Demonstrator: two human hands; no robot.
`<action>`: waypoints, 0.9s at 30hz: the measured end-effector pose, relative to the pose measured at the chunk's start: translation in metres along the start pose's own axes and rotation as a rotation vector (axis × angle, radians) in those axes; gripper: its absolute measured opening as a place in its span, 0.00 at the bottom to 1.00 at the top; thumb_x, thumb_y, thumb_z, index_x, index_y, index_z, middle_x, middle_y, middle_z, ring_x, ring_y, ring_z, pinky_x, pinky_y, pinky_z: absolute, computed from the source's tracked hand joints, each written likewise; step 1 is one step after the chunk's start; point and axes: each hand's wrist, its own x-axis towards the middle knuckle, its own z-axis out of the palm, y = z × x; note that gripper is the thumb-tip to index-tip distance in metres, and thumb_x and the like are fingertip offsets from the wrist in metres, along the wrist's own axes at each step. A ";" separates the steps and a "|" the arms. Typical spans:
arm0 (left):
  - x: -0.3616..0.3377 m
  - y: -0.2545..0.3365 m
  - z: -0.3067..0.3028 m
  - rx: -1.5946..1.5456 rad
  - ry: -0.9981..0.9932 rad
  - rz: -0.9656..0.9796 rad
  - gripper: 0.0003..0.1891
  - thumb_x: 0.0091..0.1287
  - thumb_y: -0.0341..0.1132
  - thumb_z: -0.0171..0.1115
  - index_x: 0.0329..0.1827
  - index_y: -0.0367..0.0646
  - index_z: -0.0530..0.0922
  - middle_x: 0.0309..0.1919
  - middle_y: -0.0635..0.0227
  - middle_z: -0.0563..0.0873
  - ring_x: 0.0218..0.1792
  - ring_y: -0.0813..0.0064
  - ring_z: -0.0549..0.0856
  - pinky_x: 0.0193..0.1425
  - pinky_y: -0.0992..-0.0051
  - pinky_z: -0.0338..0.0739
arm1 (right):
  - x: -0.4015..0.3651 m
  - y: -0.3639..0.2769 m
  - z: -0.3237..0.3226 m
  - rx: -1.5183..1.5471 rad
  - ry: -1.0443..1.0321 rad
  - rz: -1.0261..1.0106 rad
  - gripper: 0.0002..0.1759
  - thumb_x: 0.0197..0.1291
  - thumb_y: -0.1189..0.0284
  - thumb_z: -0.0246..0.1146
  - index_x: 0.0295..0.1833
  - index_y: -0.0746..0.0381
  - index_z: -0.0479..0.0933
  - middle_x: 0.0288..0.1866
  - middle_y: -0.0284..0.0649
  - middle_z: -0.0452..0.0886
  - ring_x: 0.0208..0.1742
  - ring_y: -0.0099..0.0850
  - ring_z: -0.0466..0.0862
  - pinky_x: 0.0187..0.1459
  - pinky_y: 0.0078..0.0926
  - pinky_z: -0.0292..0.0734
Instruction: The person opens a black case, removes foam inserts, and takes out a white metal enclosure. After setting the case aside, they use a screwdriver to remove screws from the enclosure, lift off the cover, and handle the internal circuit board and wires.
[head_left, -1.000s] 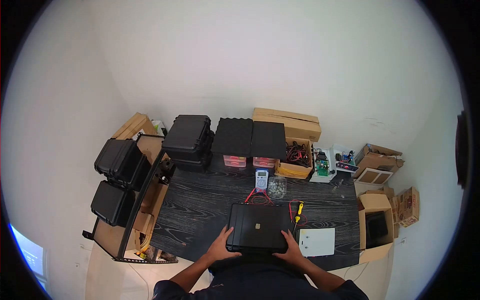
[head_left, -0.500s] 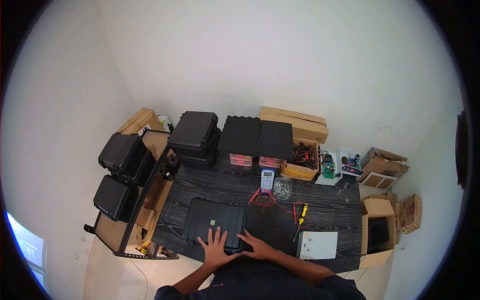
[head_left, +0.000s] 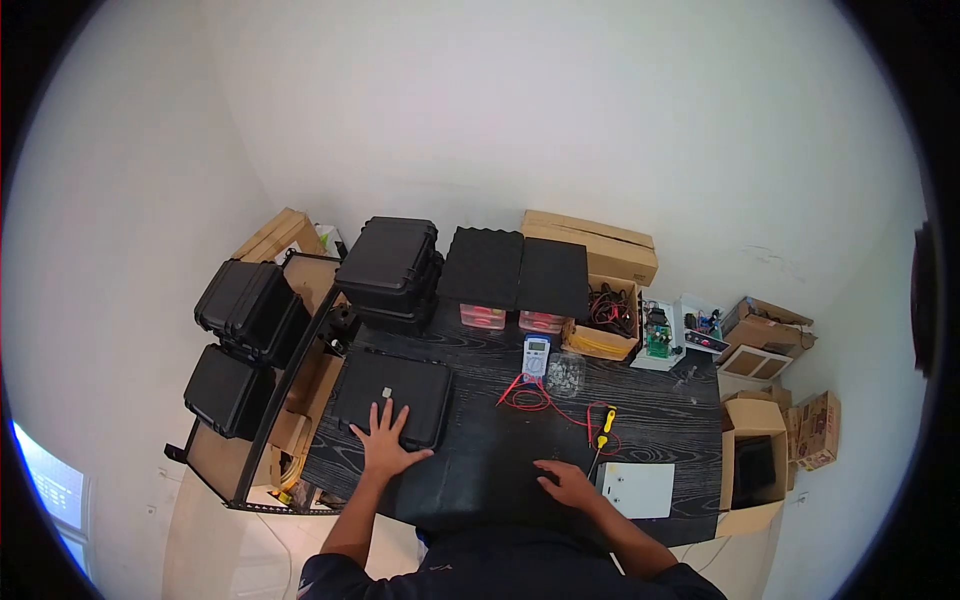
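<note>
Black case (head_left: 392, 396) lies flat and closed on the table (head_left: 660, 415), under the fingers of my left hand (head_left: 385, 447). That hand is spread and flat, palm at the near edge of the lid, pressing and not gripping. My right hand (head_left: 565, 484) is also flat and loose, resting on bare tabletop and holding nothing.

I judge the main risk to be on the far side of my left hand from my body's middle. The case sits close to the table's left edge, and with only a flat palm on it I have no hold. A hard push outward could send it over the edge onto the metal rack (head_left: 262, 440) beside the table, where two more black cases (head_left: 240, 315) are stored. A push away from me could drive it against the stack of cases (head_left: 390, 270) just beyond my fingertips.

Beyond my right hand lie a yellow screwdriver (head_left: 603, 425) and the red leads (head_left: 535, 398) of a multimeter (head_left: 536, 355). A careless sweep could snag the loops and drag the meter, or knock the small clear bag (head_left: 566, 373) next to it. Just outside my right hand is a white panel (head_left: 637, 488), near the table's front edge, so a nudge could tip it off.

Farther back from both hands are dark foam pads (head_left: 515, 268) on small drawers, a cable box (head_left: 603, 315) and a circuit board (head_left: 657, 338).
</note>
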 end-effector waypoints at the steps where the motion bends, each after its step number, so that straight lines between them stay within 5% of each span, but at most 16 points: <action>1: 0.009 -0.006 0.000 -0.005 0.015 0.006 0.66 0.43 0.83 0.72 0.87 0.62 0.65 0.90 0.62 0.53 0.90 0.46 0.45 0.75 0.11 0.34 | -0.007 -0.001 -0.009 -0.003 0.030 0.040 0.25 0.71 0.67 0.69 0.71 0.58 0.80 0.69 0.48 0.85 0.65 0.46 0.87 0.64 0.38 0.84; 5: 0.039 -0.025 -0.005 0.025 0.000 0.006 0.67 0.43 0.83 0.72 0.88 0.61 0.63 0.90 0.64 0.53 0.90 0.49 0.45 0.75 0.11 0.35 | -0.035 -0.006 -0.046 -0.108 0.118 0.157 0.25 0.69 0.67 0.70 0.69 0.59 0.81 0.67 0.48 0.86 0.68 0.47 0.84 0.71 0.41 0.79; 11: 0.073 -0.050 -0.008 0.025 0.008 0.032 0.71 0.38 0.84 0.73 0.88 0.59 0.63 0.90 0.65 0.54 0.90 0.51 0.47 0.76 0.11 0.35 | -0.081 0.027 -0.093 -0.346 0.185 0.067 0.35 0.58 0.58 0.79 0.69 0.58 0.81 0.74 0.53 0.79 0.75 0.52 0.77 0.76 0.47 0.72; 14: 0.084 -0.050 -0.018 0.002 -0.021 0.019 0.71 0.37 0.83 0.75 0.88 0.59 0.63 0.90 0.67 0.53 0.90 0.52 0.47 0.77 0.12 0.35 | -0.099 0.029 -0.114 -0.485 0.094 0.099 0.47 0.50 0.51 0.83 0.72 0.61 0.78 0.80 0.57 0.71 0.80 0.58 0.71 0.79 0.55 0.65; 15: 0.088 -0.051 -0.018 -0.005 -0.019 0.015 0.71 0.36 0.82 0.77 0.88 0.60 0.63 0.90 0.68 0.53 0.90 0.53 0.47 0.78 0.13 0.35 | -0.103 0.032 -0.118 -0.531 -0.011 0.195 0.62 0.41 0.39 0.84 0.79 0.58 0.72 0.85 0.63 0.61 0.84 0.63 0.63 0.82 0.61 0.58; 19: 0.097 -0.052 -0.023 -0.025 -0.025 0.010 0.71 0.35 0.80 0.79 0.87 0.59 0.64 0.90 0.67 0.53 0.90 0.53 0.47 0.79 0.14 0.34 | -0.118 0.037 -0.126 -0.684 -0.266 0.238 0.80 0.29 0.26 0.81 0.88 0.52 0.58 0.88 0.71 0.46 0.88 0.66 0.52 0.84 0.65 0.48; 27: 0.104 -0.051 -0.021 0.002 -0.064 -0.023 0.75 0.33 0.81 0.78 0.89 0.58 0.60 0.91 0.66 0.52 0.90 0.54 0.46 0.80 0.16 0.33 | -0.114 0.020 -0.135 -0.836 -0.470 0.264 0.77 0.30 0.39 0.88 0.89 0.40 0.55 0.89 0.60 0.50 0.88 0.60 0.53 0.79 0.81 0.47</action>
